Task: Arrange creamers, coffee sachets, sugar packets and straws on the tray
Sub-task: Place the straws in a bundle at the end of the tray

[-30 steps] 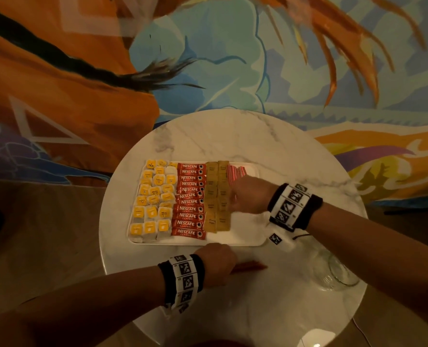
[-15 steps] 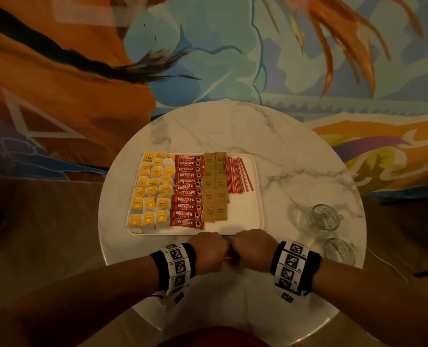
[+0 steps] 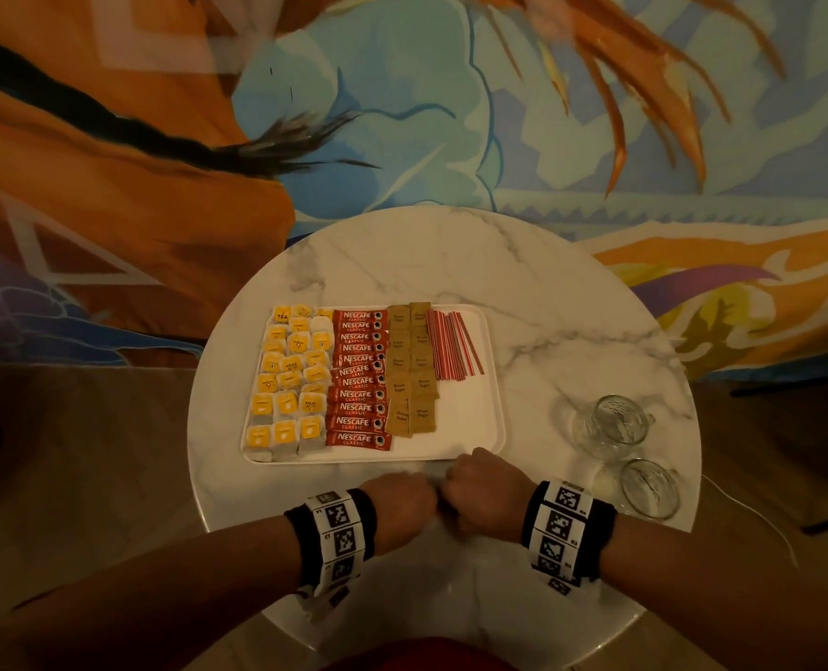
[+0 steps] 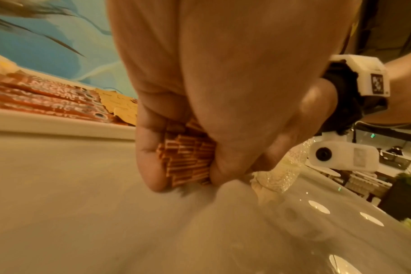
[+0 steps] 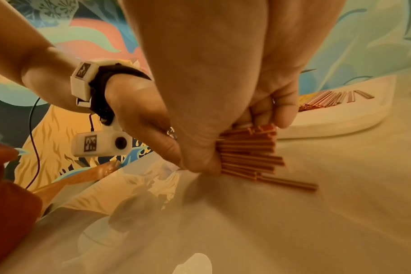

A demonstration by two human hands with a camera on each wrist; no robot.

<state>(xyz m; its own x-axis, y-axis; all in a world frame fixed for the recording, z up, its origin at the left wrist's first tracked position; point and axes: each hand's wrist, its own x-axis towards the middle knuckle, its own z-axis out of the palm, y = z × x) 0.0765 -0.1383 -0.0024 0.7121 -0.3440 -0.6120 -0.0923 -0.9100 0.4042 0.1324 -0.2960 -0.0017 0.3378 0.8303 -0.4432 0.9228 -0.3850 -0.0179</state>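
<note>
A white tray (image 3: 470, 428) holds columns of yellow creamer packets (image 3: 288, 380), red coffee sachets (image 3: 359, 380), brown sugar packets (image 3: 409, 370) and red straws (image 3: 451, 343). Just in front of the tray's near edge, my left hand (image 3: 402, 501) and right hand (image 3: 484, 496) sit knuckle to knuckle on the table. Both grip one bundle of red straws (image 4: 185, 157), the left round one end and the right round the other end (image 5: 246, 153). The head view hides the bundle under the hands. One straw (image 5: 291, 182) sticks out further than the rest.
The tray sits on a round marble table (image 3: 451, 254). Two empty glass mugs (image 3: 608, 426) (image 3: 649, 489) stand at the right, close to my right wrist. A painted wall lies beyond the table. The tray's near right corner is bare.
My right hand left the straws on the tray and came back to the table's near side, joining the left hand on the bundle. The left hand stayed put.
</note>
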